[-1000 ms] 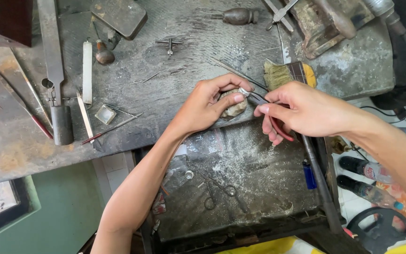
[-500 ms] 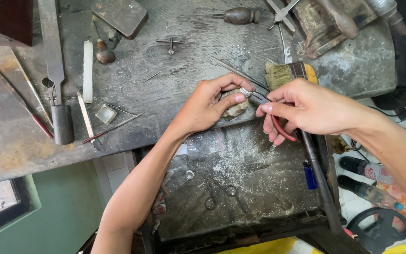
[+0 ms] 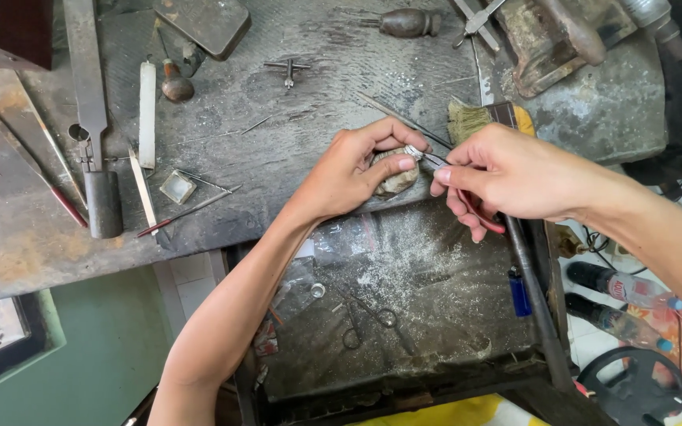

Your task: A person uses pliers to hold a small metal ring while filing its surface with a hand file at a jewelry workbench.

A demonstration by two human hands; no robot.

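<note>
My left hand (image 3: 357,170) rests on a worn wooden bench peg (image 3: 396,180) at the bench's front edge and pinches a small silvery metal piece (image 3: 414,152) between thumb and forefinger. My right hand (image 3: 507,175) grips pliers with red handles (image 3: 479,211); their jaws (image 3: 434,160) meet the silvery piece. Both hands hover above a dusty catch tray (image 3: 404,315) under the bench.
The grey workbench (image 3: 278,102) carries a long file (image 3: 92,118), a white stick (image 3: 147,114), a small square tin (image 3: 177,187), thin rods, a brush (image 3: 479,118), a wooden-handled tool (image 3: 408,22) and a vise (image 3: 554,35). Scissors (image 3: 369,319) and a blue lighter (image 3: 519,290) lie in the tray. Bottles (image 3: 617,288) stand on the floor at right.
Both hands stay at the bench peg. The fingers and pliers shift only slightly on the small metal piece.
</note>
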